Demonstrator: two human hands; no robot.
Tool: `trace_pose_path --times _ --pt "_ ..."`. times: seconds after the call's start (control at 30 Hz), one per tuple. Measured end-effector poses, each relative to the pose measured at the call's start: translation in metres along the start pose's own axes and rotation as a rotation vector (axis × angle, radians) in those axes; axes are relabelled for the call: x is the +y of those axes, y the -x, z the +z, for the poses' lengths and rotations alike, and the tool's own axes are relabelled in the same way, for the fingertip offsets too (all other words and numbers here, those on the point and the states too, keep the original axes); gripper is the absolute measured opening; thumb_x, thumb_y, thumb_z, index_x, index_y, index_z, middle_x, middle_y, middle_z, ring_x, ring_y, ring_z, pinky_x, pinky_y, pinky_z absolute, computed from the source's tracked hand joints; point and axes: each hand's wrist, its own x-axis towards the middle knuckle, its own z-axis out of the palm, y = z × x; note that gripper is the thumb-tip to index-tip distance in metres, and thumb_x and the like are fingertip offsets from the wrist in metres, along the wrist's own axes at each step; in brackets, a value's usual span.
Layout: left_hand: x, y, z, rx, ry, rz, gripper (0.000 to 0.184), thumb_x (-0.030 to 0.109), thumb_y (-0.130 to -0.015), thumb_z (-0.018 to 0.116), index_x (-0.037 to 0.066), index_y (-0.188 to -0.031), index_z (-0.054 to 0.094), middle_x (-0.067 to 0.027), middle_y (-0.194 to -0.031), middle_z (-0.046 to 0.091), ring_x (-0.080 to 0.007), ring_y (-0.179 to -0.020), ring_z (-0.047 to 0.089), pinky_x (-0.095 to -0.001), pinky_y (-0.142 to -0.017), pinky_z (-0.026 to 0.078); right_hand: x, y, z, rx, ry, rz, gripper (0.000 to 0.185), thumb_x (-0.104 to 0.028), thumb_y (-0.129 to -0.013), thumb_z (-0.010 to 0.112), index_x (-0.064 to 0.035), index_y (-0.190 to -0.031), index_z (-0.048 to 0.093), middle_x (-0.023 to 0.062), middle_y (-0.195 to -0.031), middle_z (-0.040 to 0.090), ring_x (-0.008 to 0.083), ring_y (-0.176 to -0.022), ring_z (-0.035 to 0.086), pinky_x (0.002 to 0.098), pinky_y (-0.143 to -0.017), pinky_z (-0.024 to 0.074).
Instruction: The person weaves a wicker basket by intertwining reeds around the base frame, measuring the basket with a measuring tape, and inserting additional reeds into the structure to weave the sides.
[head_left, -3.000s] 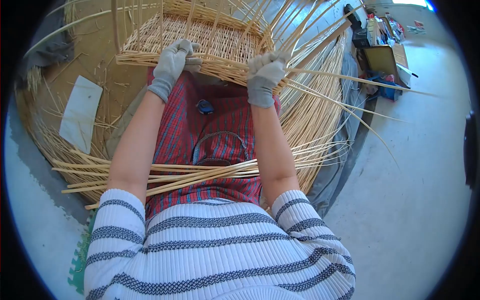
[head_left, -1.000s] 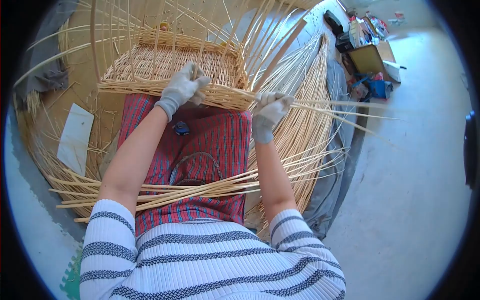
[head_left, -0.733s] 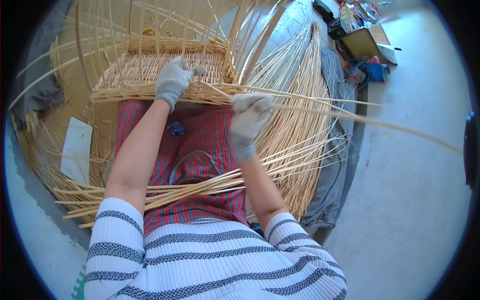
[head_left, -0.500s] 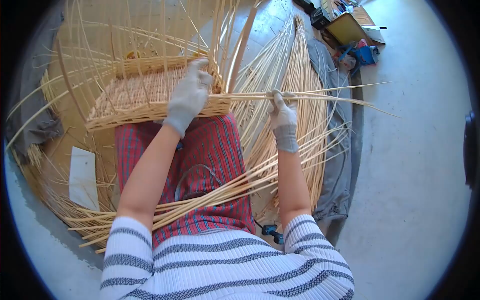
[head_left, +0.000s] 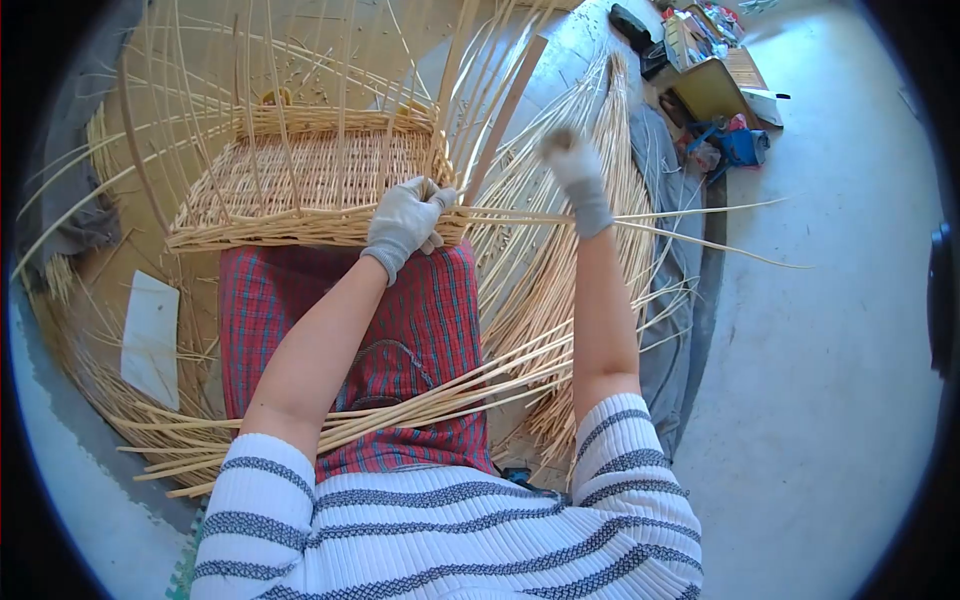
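Note:
A partly woven wicker basket (head_left: 290, 180), with tall upright rods, rests across my knees. My left hand (head_left: 408, 218), in a pale grey glove, is closed at the basket's near right corner, pinching the woven edge where the long rods leave it. From there two wicker rods (head_left: 690, 212) stretch out to the right and spread apart at their tips. My right hand (head_left: 575, 165), gloved too, is raised over a large bundle of rods (head_left: 600, 260). It is smeared by motion, so its fingers do not show clearly. The rods pass by its wrist.
Several loose rods (head_left: 430, 395) lie over my lap on the red checked cloth (head_left: 345, 300). A white board (head_left: 150, 340) is on the floor at left. Grey cloth (head_left: 665, 300) edges the bundle. At the back right stand boxes (head_left: 710, 95) and a blue bag (head_left: 740, 145).
My left hand has come down from over the basket to its near right corner and closed there. My right hand has let go of the long rods and moved up.

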Motion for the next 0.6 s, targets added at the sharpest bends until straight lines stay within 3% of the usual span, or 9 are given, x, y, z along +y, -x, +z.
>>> trace_pose_path --times 0.1,0.2,0.27,0.3,0.37,0.43,0.47,0.53,0.6 --pt "-0.004 0.003 0.009 -0.024 -0.066 0.053 0.024 0.025 -0.094 0.065 0.004 -0.103 0.061 -0.0078 -0.068 0.065 -0.0141 -0.042 0.060 -0.0270 -0.035 0.045 0.018 0.055 0.037 -0.035 0.538 0.267 0.031 -0.025 -0.086 0.071 -0.0031 -0.107 0.066 0.0118 -0.095 0.071 0.0185 -0.090 0.067 0.0337 -0.084 0.0512" --pt "-0.003 0.021 -0.003 -0.049 -0.100 0.111 0.023 0.015 -0.094 0.063 0.005 -0.114 0.059 -0.0088 -0.083 0.068 -0.0116 -0.051 0.062 -0.0249 -0.045 0.049 -0.016 0.093 0.075 0.398 -0.181 -0.212 0.027 -0.032 -0.083 0.071 -0.0078 -0.095 0.067 0.0186 -0.083 0.069 0.0340 -0.081 0.067 0.0422 -0.078 0.0522" --pt "-0.016 0.031 -0.038 0.078 0.116 0.604 0.031 0.003 -0.092 0.059 0.007 -0.122 0.056 -0.0093 -0.105 0.067 -0.0106 -0.066 0.065 -0.0263 -0.062 0.053 -0.023 0.099 0.096 0.339 0.537 -0.370 0.027 -0.039 -0.084 0.068 -0.0120 -0.087 0.064 0.0171 -0.078 0.067 0.0318 -0.078 0.067 0.0451 -0.071 0.0509" --pt "-0.007 0.042 -0.085 0.277 -0.248 0.838 0.043 -0.006 -0.087 0.057 0.007 -0.128 0.055 -0.0093 -0.119 0.062 -0.0120 -0.089 0.063 -0.0290 -0.080 0.051 -0.021 0.093 0.098 0.352 0.557 -0.293 0.027 -0.041 -0.087 0.064 -0.0139 -0.084 0.063 0.0141 -0.071 0.065 0.0298 -0.074 0.066 0.0456 -0.067 0.0493" --pt "0.006 0.057 -0.186 0.693 -0.136 0.980 0.037 -0.003 -0.087 0.062 0.000 -0.124 0.056 -0.0112 -0.117 0.060 -0.0144 -0.108 0.056 -0.0283 -0.091 0.047 -0.015 0.076 0.100 0.414 0.576 -0.294 0.028 -0.043 -0.089 0.061 -0.0148 -0.084 0.063 0.0119 -0.066 0.064 0.0302 -0.069 0.065 0.0468 -0.068 0.0484" --pt "0.000 0.037 -0.298 1.297 -0.384 0.938 0.029 0.017 -0.090 0.070 0.001 -0.113 0.062 -0.0067 -0.097 0.062 -0.0111 -0.087 0.059 -0.0241 -0.077 0.050 -0.001 0.053 0.092 0.409 0.566 -0.310 0.032 -0.046 -0.091 0.058 -0.0157 -0.085 0.065 0.0111 -0.065 0.064 0.0308 -0.066 0.065 0.0461 -0.068 0.0489" --pt "-0.002 0.038 -0.316 1.292 -0.407 0.951 0.029 0.017 -0.090 0.070 0.001 -0.113 0.062 -0.0067 -0.097 0.062 -0.0111 -0.087 0.059 -0.0241 -0.077 0.050 -0.003 0.049 0.085 0.406 0.555 -0.292 0.033 -0.047 -0.092 0.056 -0.0161 -0.086 0.066 0.0111 -0.066 0.065 0.0305 -0.066 0.066 0.0452 -0.067 0.0493" --pt "-0.007 0.044 -0.331 0.359 0.043 0.278 0.033 0.037 -0.089 0.071 0.005 -0.094 0.065 0.0007 -0.074 0.057 -0.0074 -0.061 0.052 -0.0223 -0.054 0.043 0.002 0.044 0.072 0.410 0.547 -0.275 0.034 -0.048 -0.093 0.054 -0.0164 -0.087 0.067 0.0112 -0.067 0.066 0.0302 -0.066 0.066 0.0442 -0.065 0.0497" --pt "-0.018 0.048 -0.319 0.294 0.241 0.301 0.032 0.039 -0.090 0.069 0.008 -0.087 0.062 0.0036 -0.066 0.049 -0.0063 -0.054 0.044 -0.0235 -0.048 0.036 0.018 0.047 0.069 0.413 0.634 -0.295 0.038 -0.050 -0.094 0.051 -0.0163 -0.089 0.068 0.0102 -0.071 0.068 0.0304 -0.068 0.067 0.0439 -0.066 0.0505"
